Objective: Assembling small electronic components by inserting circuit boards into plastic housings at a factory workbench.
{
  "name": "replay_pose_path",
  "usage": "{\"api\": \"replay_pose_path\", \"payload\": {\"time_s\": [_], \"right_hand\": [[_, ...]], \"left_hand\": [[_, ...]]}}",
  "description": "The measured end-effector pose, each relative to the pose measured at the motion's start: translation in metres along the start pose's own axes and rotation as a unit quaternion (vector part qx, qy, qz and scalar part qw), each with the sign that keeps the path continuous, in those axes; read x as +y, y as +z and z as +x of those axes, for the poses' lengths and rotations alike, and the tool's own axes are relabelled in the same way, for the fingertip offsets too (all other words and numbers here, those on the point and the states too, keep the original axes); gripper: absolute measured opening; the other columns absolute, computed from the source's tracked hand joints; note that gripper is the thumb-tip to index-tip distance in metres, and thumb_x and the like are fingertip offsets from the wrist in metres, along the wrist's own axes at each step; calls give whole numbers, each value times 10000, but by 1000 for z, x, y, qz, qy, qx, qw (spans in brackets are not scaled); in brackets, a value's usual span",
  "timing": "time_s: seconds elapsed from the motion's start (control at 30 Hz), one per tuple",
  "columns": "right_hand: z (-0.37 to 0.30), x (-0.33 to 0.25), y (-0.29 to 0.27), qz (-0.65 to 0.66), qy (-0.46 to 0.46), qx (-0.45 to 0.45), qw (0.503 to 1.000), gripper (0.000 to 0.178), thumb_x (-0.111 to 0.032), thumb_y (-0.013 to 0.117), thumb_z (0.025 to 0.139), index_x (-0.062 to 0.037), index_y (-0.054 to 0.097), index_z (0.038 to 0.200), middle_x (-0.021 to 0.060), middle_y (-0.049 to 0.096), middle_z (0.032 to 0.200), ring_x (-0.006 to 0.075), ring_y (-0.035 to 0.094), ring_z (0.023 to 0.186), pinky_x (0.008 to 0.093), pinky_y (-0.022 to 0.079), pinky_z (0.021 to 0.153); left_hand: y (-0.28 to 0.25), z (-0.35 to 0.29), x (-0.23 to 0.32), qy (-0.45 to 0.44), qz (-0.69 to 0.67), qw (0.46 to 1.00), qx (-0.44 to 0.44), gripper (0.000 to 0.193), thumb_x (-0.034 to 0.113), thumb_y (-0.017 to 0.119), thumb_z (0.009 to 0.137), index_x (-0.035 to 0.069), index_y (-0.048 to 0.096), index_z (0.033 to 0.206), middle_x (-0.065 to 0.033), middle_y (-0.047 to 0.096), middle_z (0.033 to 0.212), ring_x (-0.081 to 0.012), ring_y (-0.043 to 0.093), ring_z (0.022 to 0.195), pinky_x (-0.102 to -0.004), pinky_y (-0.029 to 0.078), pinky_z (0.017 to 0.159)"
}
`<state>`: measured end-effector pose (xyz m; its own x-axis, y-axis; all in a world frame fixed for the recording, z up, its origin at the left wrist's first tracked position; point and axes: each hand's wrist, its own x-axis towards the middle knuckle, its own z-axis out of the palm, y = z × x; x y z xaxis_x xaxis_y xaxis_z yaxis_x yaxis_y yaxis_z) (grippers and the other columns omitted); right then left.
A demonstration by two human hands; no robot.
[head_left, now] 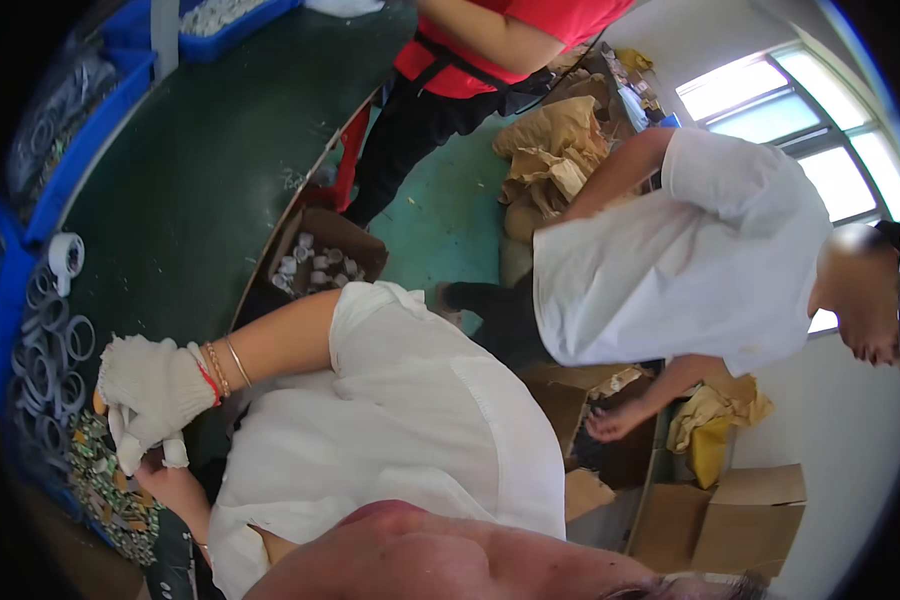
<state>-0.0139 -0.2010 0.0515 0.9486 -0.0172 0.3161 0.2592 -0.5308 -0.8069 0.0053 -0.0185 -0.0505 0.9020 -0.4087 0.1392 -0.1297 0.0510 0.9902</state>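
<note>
My right hand (155,400), in a white knitted glove, is at the left edge of the dark green table (200,190). Its fingers are bent down and closed, and what they hold is hidden. My bare left hand (178,492) meets it from below, its fingertips curled in under the glove and partly covered. Beneath and beside both hands lies a pile of small green, orange and metallic parts (110,480). Loose grey rings (45,370) are heaped just beyond the glove. A white ring-shaped roll (66,255) stands on edge above them.
Blue bins (80,150) line the table's far left side. A carton of small white parts (318,268) sits below the table edge. One co-worker in red (470,60) stands at the top; another in white (670,250) reaches into an open carton (560,400). Crumpled brown paper (550,150) lies behind.
</note>
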Motion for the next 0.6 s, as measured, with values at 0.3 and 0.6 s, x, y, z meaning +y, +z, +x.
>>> {"api": "replay_pose_path", "payload": {"time_s": [0.3, 0.6], "right_hand": [[-8, -32, -22, -51, -51, -1, 997, 433, -612, 776, 535, -189, 706, 593, -3, 642, 555, 208, 646, 537, 311, 494, 461], [6, -2, 10, -75, -32, -77, 994, 599, -653, 730, 604, -71, 720, 745, 164, 668, 741, 337, 668, 749, 407, 536, 656]], "left_hand": [[10, 3, 15, 90, 23, 995, -28, 676, 31, 695, 847, -1, 349, 1426, -161, 465, 1388, -243, 496, 1215, -349, 408, 1010], [-4, 0, 1, 54, 39, 998, 3, 680, 4, 678, 841, -9, 337, 1429, -146, 422, 1433, -234, 467, 1259, -361, 378, 1050]]}}
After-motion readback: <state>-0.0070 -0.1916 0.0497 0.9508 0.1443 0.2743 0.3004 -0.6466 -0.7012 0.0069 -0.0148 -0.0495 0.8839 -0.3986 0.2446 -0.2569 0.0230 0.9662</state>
